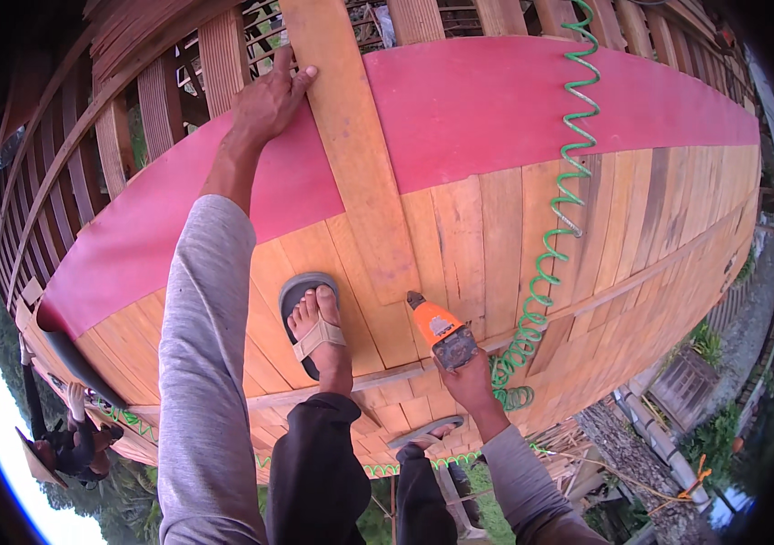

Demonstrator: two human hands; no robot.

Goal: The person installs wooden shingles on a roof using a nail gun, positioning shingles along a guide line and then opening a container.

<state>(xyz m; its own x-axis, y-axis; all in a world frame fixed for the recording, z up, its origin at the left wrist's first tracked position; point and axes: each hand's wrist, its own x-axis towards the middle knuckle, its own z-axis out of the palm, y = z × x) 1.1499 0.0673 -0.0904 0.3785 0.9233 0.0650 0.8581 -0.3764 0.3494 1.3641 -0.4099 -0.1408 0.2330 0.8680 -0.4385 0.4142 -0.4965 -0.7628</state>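
Note:
A long wooden plank (360,154) lies lengthwise over a pink sheet (496,109) and the laid boards below it. My left hand (267,102) is at the plank's upper left edge, thumb on the wood and one finger stretched along the edge; its other fingers are hidden. In my right hand (467,374) is an orange air nail gun (435,322), fingers wrapped round its grip. Its dark nose is close to the plank's lower right corner. A green coiled hose (555,245) runs from beside the right hand up across the boards and sheet.
My sandalled left foot (319,331) stands on the sloping, curved board surface (496,236), my other foot lower down. Spaced wooden slats (223,68) show gaps beyond the sheet. Another person in a pointed hat (69,445) is at the far left. Logs (628,454) lie below right.

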